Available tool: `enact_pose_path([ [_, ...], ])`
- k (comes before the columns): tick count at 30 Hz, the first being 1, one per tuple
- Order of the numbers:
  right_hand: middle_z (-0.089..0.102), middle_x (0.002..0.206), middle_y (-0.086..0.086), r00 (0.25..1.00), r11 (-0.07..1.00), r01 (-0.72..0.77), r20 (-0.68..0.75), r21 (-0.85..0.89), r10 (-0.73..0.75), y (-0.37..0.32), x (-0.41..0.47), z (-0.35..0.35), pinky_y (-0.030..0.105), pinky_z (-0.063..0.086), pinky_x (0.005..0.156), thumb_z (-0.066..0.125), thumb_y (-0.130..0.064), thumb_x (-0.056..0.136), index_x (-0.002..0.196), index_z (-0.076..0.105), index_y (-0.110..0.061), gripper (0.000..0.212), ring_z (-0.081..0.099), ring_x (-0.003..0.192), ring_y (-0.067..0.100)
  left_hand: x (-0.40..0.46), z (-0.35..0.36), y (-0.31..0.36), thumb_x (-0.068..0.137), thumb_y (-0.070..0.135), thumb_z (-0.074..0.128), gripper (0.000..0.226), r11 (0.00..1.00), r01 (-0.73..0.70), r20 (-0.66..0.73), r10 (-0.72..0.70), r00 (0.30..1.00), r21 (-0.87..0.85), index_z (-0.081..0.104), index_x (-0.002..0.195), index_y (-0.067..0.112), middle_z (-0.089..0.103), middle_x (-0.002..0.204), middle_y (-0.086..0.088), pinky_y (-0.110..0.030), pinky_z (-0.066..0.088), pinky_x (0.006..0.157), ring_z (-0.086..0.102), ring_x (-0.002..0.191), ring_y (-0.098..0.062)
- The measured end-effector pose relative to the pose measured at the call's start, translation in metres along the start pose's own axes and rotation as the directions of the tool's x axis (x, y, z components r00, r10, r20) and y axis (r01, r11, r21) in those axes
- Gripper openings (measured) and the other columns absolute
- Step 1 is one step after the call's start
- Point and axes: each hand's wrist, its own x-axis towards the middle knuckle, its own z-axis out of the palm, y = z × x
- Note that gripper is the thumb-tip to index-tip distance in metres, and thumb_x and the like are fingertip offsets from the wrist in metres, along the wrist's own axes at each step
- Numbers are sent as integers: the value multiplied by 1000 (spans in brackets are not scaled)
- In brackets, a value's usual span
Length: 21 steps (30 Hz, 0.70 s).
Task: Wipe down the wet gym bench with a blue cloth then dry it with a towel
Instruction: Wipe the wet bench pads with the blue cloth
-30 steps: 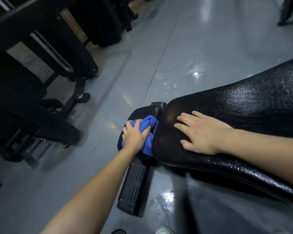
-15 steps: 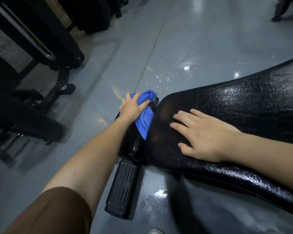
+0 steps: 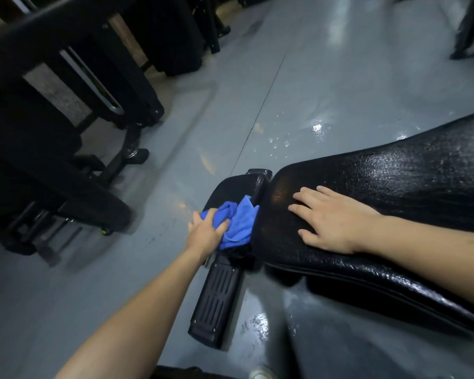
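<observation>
The black gym bench (image 3: pixel 411 187) stretches from the middle to the right edge, its textured pad shiny with wet. A smaller black seat pad (image 3: pixel 230 187) sits at its left end. My left hand (image 3: pixel 204 233) grips a bunched blue cloth (image 3: pixel 240 225) and presses it on the seat pad, near the gap between the two pads. My right hand (image 3: pixel 331 218) lies flat on the bench pad, fingers spread, holding nothing. No towel is in view.
A black ribbed foot plate (image 3: pixel 216 302) of the bench frame juts toward me below the cloth. Black gym machines (image 3: pixel 66 132) fill the left side. The grey floor (image 3: pixel 312 91) has water drops beyond the bench. A white shoe tip (image 3: pixel 260 373) shows at the bottom.
My left hand has drawn the blue cloth back toward me along the seat pad after pushing it to the far end. My right hand stays flat on the bench.
</observation>
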Motion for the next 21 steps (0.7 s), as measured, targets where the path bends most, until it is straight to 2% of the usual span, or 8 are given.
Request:
enact_pose_path([
  [3,37,151,7,999,1000,24,-33,-2,-24,-1,-4,-4,38,20,119,34,-55,95,148,38,-20,64,29,142,23,-25,-23,7,90,45,63,25,996,-82,103,79,992,23,59,111,32,42,112,-3,-32,42,89,55,103,-29],
  [6,37,150,5,999,997,19,-49,71,-15,-8,-15,-11,36,23,117,42,-58,93,149,36,-24,66,34,139,22,-50,-46,18,85,48,69,28,977,-204,171,190,967,66,61,109,38,47,109,0,-29,44,88,56,97,-16],
  [10,35,150,-1,997,965,-26,-58,260,43,-25,-42,-29,32,27,114,51,-61,90,151,30,-28,73,41,133,23,-84,-74,48,81,49,72,33,928,-366,229,342,911,71,61,111,41,46,108,3,-28,44,92,54,101,-13],
  [12,35,150,-4,992,892,-80,-53,445,115,-32,-56,-42,33,33,111,57,-63,86,151,29,-32,78,44,131,23,-104,-90,72,80,52,72,35,882,-464,245,433,867,84,60,111,43,45,108,6,-30,44,94,53,101,-14],
  [14,37,150,-5,981,717,-125,-23,686,193,-39,-67,-53,33,36,110,65,-63,81,150,30,-34,82,44,134,17,-121,-105,94,78,54,71,38,821,-562,238,530,814,95,57,113,47,44,109,11,-30,45,94,52,103,-11],
  [17,48,145,-9,966,257,-169,109,952,233,-47,-96,-75,34,43,106,71,-64,75,148,34,-37,86,53,125,4,-152,-128,137,78,53,72,42,711,-702,186,685,704,40,57,117,48,46,114,14,-28,46,94,52,107,-7],
  [19,58,137,-8,977,-55,-130,138,990,160,-47,-121,-83,42,48,102,68,-64,76,142,44,-38,75,58,122,9,-171,-143,168,80,50,75,42,626,-779,146,772,619,-8,59,117,45,46,115,13,-28,47,94,54,107,-7],
  [21,61,135,2,980,-269,-86,130,959,149,-45,-146,-91,48,49,94,70,-67,73,135,55,-34,72,57,124,22,-188,-157,197,81,45,78,41,539,-841,110,840,531,-49,61,118,43,46,116,11,-27,46,94,54,107,-7],
])
